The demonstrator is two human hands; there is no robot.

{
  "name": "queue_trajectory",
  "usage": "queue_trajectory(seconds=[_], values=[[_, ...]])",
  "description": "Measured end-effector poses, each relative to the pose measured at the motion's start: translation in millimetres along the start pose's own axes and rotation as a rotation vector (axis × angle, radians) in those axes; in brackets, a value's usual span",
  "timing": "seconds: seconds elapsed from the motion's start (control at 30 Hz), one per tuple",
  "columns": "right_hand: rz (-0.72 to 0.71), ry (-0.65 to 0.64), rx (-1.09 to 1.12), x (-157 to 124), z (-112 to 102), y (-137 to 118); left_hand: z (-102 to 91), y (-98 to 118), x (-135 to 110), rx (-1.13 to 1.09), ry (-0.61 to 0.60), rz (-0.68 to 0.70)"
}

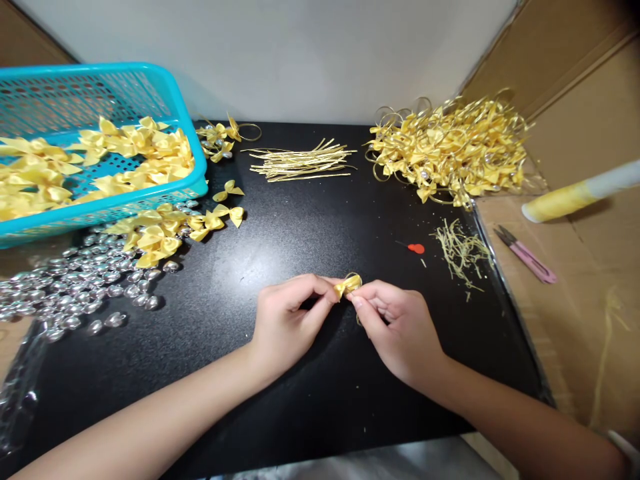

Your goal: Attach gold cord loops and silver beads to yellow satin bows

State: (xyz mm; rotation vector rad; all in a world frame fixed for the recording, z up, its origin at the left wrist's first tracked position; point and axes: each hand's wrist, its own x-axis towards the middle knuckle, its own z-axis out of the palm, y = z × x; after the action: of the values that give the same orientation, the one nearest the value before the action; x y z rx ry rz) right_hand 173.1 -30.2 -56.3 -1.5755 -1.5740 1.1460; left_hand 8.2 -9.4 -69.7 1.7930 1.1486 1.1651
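Note:
A small yellow ribbon bow [347, 285] is pinched between both hands over the middle of the black table [310, 227]. My left hand [287, 317] grips it from the left with thumb and fingers closed. My right hand [395, 327] pinches it from the right, and a thin gold string hangs under the fingers.
A teal basket [100, 93] of yellow bows sits at the back left, with loose bows [160, 233] and silver beads [75, 280] below it. Cut gold strings [300, 163] lie at the back centre and a pile of finished bows [450, 150] at the back right. Pink scissors [525, 253], a thread spool [565, 200], trimmings [460, 250] and a red pin [415, 248] lie to the right.

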Motion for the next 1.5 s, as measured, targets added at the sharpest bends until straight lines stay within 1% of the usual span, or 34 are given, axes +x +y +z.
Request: queue_trajectory(seconds=[0.13, 0.27, 0.43, 0.57, 0.83, 0.93, 1.07, 1.17, 1.27, 1.4, 1.5], values=[[-0.017, 0.004, 0.002, 1, 1, 3, -0.8, 0, 1, 0.037, -0.002, 0.056], [-0.087, 0.011, -0.007, 3, 1, 6, -2.0, -2, 2, 0.062, 0.006, 0.145], [-0.169, 0.032, -0.052, 4, 0, 7, -5.0, -6, 3, 0.067, -0.027, 0.257], [-0.184, 0.069, -0.046, 3, 3, 6, -5.9, -7, 2, 0.076, -0.042, 0.326], [-0.179, 0.076, -0.036, 2, 5, 9, -5.8, -6, 2, 0.132, -0.053, 0.380], [-0.234, 0.084, -0.053, 3, 5, 10, -4.9, -9, 2, 0.140, -0.039, 0.429], [-0.333, 0.118, -0.153, 5, 3, 11, -3.7, -12, 3, 0.142, 0.018, 0.519], [-0.407, 0.141, -0.238, 5, 1, 12, -4.6, -12, 4, 0.142, 0.000, 0.564], [-0.475, 0.155, -0.264, 6, 0, 11, -6.5, -14, 4, 0.181, -0.028, 0.604], [-0.485, 0.142, -0.262, 7, -1, 9, -6.4, -17, 2, 0.219, -0.029, 0.621], [-0.474, 0.139, -0.240, 6, 0, 8, -4.5, -18, 0, 0.230, -0.005, 0.623]])
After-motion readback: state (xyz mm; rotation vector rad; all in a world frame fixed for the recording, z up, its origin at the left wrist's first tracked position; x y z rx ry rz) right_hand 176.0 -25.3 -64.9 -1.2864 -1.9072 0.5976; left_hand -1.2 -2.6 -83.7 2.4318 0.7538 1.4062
